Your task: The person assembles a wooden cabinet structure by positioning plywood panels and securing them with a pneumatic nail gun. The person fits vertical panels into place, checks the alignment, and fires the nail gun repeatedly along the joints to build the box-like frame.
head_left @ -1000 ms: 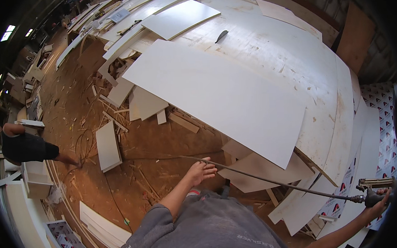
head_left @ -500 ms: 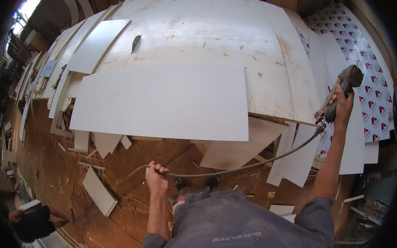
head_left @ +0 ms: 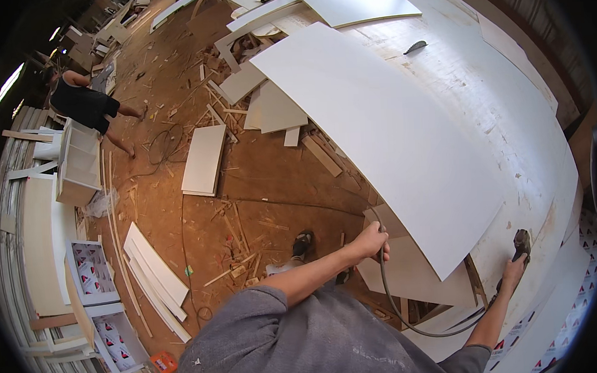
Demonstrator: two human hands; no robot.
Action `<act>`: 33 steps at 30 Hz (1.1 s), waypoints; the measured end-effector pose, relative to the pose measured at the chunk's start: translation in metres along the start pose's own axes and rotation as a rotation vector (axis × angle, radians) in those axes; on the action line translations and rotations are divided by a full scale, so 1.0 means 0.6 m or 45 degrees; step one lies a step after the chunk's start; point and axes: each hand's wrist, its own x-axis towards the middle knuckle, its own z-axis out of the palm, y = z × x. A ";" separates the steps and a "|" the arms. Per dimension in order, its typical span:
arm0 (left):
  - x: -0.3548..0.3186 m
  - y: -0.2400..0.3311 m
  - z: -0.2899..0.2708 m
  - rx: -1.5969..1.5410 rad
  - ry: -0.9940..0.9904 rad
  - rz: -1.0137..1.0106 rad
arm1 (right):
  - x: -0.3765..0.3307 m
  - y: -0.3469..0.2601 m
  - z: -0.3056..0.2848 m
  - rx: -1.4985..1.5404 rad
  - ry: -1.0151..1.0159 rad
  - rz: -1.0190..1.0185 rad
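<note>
In my right hand (head_left: 514, 272) is an air-powered nail gun (head_left: 521, 242), its dark head pointing away over the right end of the worktable (head_left: 513, 168). An air hose (head_left: 424, 333) runs from the tool in a low loop to my left hand (head_left: 370, 242), whose fingers are closed round it. A large white panel (head_left: 390, 134) lies along the table's near edge and juts past it, just beyond my left hand. Farther back on the table rests a dark, toothed, curved piece (head_left: 415, 46).
Another white board (head_left: 360, 4) lies at the table's far end. Offcuts and wood scraps litter the brown floor, with stacked panels (head_left: 204, 161) and long white strips (head_left: 154, 272) on it. White cabinet boxes (head_left: 81, 157) stand at left, near another person (head_left: 81, 100).
My view has swung to the left, so the floor, cabinets and other person show more fully. Both hands keep their hold on the nail gun and hose; the hose now hangs in a tighter loop.
</note>
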 end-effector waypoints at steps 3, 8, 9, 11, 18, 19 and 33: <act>0.042 -0.026 -0.026 0.056 0.003 -0.089 | -0.009 -0.029 0.005 -0.059 -0.150 0.113; 0.100 -0.082 -0.104 0.479 0.095 -0.355 | -0.038 -0.052 0.015 0.120 -0.047 0.147; 0.102 -0.092 -0.131 0.745 0.071 -0.438 | -0.045 -0.054 0.017 0.133 -0.037 0.140; 0.099 -0.107 -0.193 1.179 0.004 -0.289 | -0.058 -0.058 0.011 -0.020 -0.047 0.153; 0.083 -0.010 -0.492 0.551 0.379 -0.162 | -0.164 -0.134 -0.037 0.021 0.268 0.326; 0.088 0.029 -0.541 0.463 0.452 -0.100 | -0.190 -0.159 -0.042 0.158 0.409 0.266; 0.289 0.566 -0.910 -0.027 0.643 0.457 | -0.542 -0.837 0.028 2.656 0.324 1.282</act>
